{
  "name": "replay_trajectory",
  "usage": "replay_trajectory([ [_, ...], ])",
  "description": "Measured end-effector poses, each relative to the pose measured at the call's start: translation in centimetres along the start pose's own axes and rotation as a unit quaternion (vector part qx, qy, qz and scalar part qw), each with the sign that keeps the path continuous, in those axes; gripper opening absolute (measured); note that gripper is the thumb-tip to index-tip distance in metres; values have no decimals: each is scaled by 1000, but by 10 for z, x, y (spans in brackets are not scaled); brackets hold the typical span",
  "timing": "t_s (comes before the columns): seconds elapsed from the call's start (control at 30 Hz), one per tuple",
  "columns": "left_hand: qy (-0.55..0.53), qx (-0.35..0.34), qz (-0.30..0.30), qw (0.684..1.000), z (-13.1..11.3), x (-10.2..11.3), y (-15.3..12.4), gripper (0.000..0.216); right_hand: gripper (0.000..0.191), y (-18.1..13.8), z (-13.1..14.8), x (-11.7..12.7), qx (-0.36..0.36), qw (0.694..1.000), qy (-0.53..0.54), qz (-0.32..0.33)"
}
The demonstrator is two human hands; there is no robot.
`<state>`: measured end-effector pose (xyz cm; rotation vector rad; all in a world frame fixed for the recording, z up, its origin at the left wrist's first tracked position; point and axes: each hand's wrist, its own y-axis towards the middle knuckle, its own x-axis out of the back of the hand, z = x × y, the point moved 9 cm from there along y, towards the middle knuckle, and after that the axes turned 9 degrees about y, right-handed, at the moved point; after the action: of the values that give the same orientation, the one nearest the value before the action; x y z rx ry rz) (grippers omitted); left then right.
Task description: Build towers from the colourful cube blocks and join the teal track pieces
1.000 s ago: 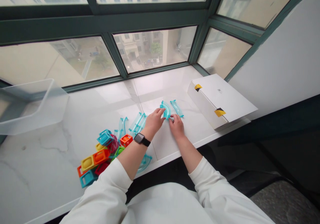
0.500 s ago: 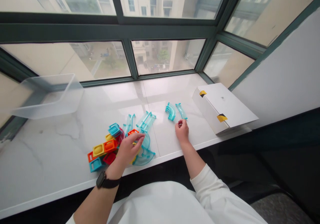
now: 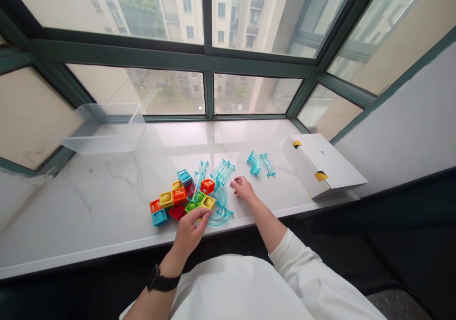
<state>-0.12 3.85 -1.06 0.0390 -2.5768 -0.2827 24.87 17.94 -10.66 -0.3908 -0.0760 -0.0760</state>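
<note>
My left hand [image 3: 190,229] lies at the near edge of the white marble sill [image 3: 89,206]. Its fingers are spread, with the tips touching a yellow block [image 3: 207,202] and a large curved clear-teal track piece [image 3: 221,208]. A pile of coloured blocks [image 3: 174,197] sits just left of them. My right hand [image 3: 244,189] rests on the sill with its fingers stretched left toward a bundle of straight teal track pieces [image 3: 224,169]; it holds nothing. Two short curved track pieces [image 3: 254,163] lie further right.
A white cardboard box [image 3: 322,165] with yellow-and-black tape stands at the right end of the sill. A clear plastic bin [image 3: 103,127] sits at the back left against the window. A dark watch [image 3: 160,281] is on my left wrist.
My left hand went from the curved pieces to the block pile, then back to the near edge. My right hand left the curved pieces and moved left. The view has swung left.
</note>
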Motion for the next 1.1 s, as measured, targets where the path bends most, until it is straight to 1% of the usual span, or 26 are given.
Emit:
replay_trajectory([
  [0.1,-5,3,-5,1000,1,5,-4,22,23,10,3,-13,-35,999,21,-6],
  [0.3,-11,12,-6,1000,8,12,-8,23,28,19,-1,-24,-94,990,103,-10],
  [0.43,-16,14,1,1000,11,8,-8,23,25,20,-2,-28,-112,981,162,-1],
  [0.57,-16,11,17,1000,13,-3,-6,23,17,20,-3,-35,-146,968,203,18],
  [0.73,-18,5,36,999,11,-13,-3,25,21,22,-4,-46,-194,954,227,33],
  [0.9,-23,9,39,999,9,-10,-2,27,27,26,-1,-54,-222,946,233,36],
  [1.1,-21,21,38,999,12,-9,-1,28,28,31,-1,-57,-237,945,223,33],
])
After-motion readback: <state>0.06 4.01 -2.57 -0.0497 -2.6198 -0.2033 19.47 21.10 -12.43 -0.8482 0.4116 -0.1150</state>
